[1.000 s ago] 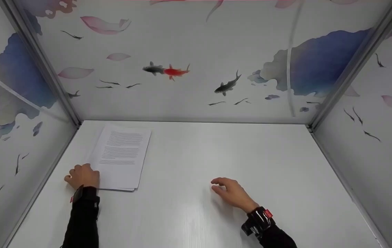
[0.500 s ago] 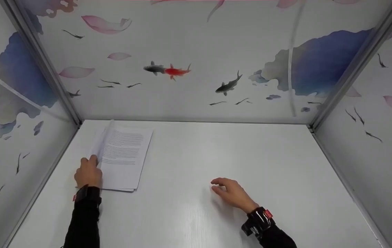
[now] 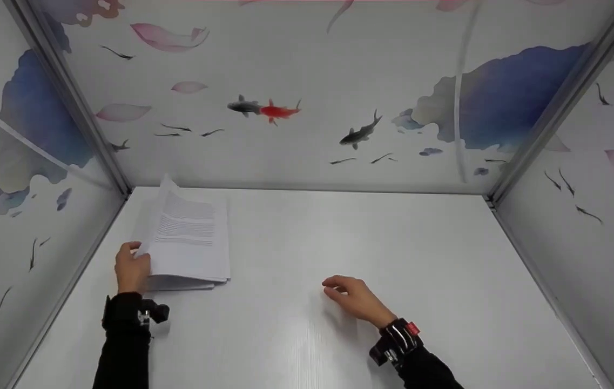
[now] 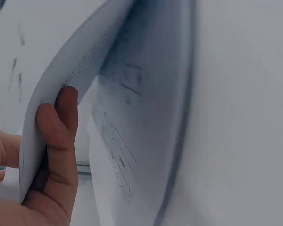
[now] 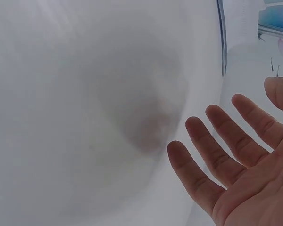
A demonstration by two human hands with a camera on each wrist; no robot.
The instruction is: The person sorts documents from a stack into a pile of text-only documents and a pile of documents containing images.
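Note:
At the left of the table, in the head view, lies a stack of printed paper sheets [image 3: 188, 263]. My left hand [image 3: 132, 273] grips its left edge. The upper sheets bow up there, and a corner sticks up at the back left. Seen from the left wrist, the lifted paper [image 4: 49, 87] is pinched between the thumb and curled fingers [image 4: 61, 176], with a gap between it and the darker sheets [image 4: 151, 108] beyond. My right hand [image 3: 359, 299] holds nothing over the middle right of the table, and its fingers [image 5: 217, 160] are spread and nearly straight in the right wrist view.
The white table [image 3: 393, 232] is bounded by a back wall [image 3: 296, 65] and side walls printed with fish and petals. Metal posts [image 3: 566, 102] stand at the back corners. Each wrist wears a black strap with a camera [image 3: 393, 343].
My left hand has closed on the sheets' left edge and lifted it, and the stack has shifted slightly left and back. My right hand has moved a little left.

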